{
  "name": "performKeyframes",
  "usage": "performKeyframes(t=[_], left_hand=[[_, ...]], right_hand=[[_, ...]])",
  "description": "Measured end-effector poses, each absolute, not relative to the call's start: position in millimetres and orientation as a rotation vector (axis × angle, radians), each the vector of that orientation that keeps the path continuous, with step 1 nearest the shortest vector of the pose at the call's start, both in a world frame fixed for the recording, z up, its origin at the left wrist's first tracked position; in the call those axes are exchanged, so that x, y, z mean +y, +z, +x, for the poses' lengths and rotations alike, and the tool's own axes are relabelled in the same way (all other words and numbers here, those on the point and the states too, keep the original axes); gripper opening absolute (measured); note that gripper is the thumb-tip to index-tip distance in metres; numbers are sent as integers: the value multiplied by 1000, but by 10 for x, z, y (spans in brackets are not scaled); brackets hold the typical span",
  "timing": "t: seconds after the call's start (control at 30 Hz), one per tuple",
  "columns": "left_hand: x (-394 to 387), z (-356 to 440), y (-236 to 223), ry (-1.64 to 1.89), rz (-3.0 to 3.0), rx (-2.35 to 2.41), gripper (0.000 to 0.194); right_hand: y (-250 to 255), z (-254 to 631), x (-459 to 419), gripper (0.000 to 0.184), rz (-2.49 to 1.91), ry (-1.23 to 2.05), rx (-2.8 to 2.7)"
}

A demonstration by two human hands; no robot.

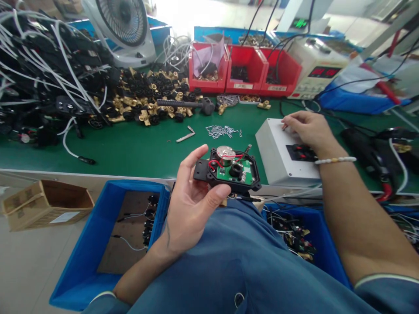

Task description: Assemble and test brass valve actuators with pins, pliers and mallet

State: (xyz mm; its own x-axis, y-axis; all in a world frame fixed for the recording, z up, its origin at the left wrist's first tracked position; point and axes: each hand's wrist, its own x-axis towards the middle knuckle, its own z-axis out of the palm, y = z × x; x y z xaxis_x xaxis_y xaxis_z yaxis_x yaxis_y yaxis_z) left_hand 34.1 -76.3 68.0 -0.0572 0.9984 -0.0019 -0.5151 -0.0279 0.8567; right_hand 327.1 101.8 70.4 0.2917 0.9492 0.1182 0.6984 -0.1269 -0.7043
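Note:
My left hand (193, 200) is closed around the edges of an open black motor housing (255, 185), held tilted in front of the bench edge. Inside the housing sit a green circuit board (225, 173), a round silver motor (225, 153) and red wires. To the right, my right hand (307, 131) rests over a white control box (271, 150). Its thumb and fingertips pinch a small metal lever at the box's far edge, mostly hidden by the fingers. Beside the wrist, a black panel with red parts (299, 152) shows on the box top.
Behind lie a pile of brass valve fittings (144, 115), a black-handled tool (183, 104), metal clips (221, 131) and red bins (245, 87). A power supply (314, 69) stands at back right, a fan (121, 26) at back left. Blue crates (81, 253) sit below the green bench (137, 152).

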Motion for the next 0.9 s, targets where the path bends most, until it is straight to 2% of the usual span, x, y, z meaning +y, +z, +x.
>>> performKeyframes(t=[0.2,0.5,0.9], left_hand=[[-768,349,742,1457,763,888,61],[-772,352,782,1440,740,900,62],[-632,291,602,1134,448,709,47]], right_hand=[[715,3267,1013,13,-1870,500,-1461],[715,3270,1009,14,-1861,520,-1465],[682,3317,1034,13,-1863,518,-1484]])
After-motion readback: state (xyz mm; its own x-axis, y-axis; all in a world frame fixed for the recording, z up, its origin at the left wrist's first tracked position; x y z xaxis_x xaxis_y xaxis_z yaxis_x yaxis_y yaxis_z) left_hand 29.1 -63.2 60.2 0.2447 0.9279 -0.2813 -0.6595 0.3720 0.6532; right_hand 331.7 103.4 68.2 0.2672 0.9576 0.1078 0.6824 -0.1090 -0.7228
